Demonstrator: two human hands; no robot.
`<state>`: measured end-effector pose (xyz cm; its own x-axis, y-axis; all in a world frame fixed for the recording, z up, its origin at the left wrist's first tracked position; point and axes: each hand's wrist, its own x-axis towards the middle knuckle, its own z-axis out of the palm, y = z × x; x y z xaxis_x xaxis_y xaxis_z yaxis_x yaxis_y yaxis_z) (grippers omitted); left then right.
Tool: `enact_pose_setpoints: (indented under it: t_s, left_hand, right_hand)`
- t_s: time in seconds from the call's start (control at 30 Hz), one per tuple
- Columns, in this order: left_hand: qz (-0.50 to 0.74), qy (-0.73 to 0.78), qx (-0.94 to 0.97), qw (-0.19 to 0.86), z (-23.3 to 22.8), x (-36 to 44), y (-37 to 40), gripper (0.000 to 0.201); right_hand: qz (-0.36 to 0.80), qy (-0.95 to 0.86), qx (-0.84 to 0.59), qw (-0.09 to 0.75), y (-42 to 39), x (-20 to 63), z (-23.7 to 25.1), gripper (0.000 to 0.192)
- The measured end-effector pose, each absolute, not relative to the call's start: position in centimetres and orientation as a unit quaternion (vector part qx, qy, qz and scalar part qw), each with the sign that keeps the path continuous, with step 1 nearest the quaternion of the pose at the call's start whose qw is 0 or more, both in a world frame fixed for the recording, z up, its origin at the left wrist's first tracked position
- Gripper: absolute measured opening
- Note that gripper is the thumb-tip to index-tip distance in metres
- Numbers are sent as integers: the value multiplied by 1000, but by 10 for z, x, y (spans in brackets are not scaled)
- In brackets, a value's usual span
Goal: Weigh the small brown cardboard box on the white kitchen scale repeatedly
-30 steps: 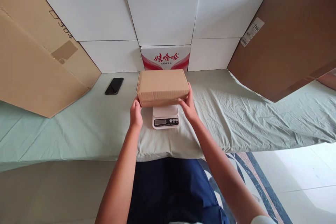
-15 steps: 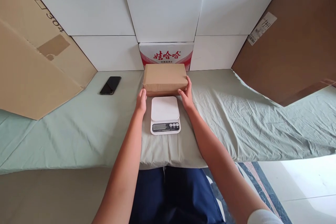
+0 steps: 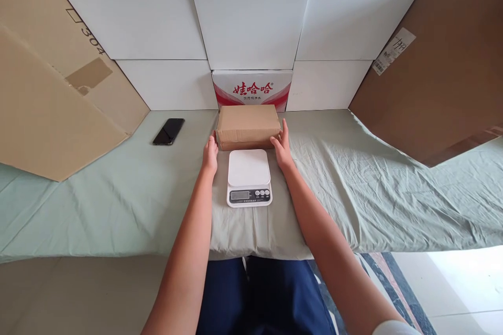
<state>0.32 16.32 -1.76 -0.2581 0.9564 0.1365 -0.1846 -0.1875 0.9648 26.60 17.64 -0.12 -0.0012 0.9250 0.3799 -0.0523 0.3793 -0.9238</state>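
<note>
A brown cardboard box [image 3: 249,124] lies on the cloth, just behind a white kitchen scale [image 3: 249,168]. At the box's near left corner my left hand [image 3: 210,155] stands upright, its fingers stretched along the side, some hidden behind the thumb. My right hand [image 3: 282,147] is at the near right corner, thumb and fingers spread around it and no longer pressed to the side. Its thumb tip is close to the front face; whether it touches I cannot tell. The scale, its platform bare, sits between my wrists with its display and buttons facing me.
A black phone [image 3: 168,131] lies to the left on the green cloth [image 3: 118,188]. Behind the box stands a red-and-white printed carton [image 3: 253,86] among white panels [image 3: 251,23]. Large cardboard sheets flank the table at left [image 3: 58,99] and right [image 3: 436,73].
My fingers have loosened from the sides of the box, the right fingers swinging outward. The box now rests behind the scale. The whole view has shifted slightly downward in the frame.
</note>
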Motion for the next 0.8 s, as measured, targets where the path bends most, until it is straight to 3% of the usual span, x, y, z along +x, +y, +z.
enact_pose_setpoints:
  t_s: [0.3,0.43,0.63,0.8]
  left_hand:
    - [612,434,452,483,-15,8,161,80]
    - [614,432,454,480,-16,11,161,81]
    - [618,464,434,464,-13,3,161,88]
    - [610,466,438,469,-11,2,160,89]
  right_hand:
    - [400,-585,-402,580,168,264,-4,86]
    - [377,-594,-421,573,166,261,-5,90]
    - [435,-540,-418,588,167,262,-6,100]
    - [432,-540,-409,596,166,262,-4,89]
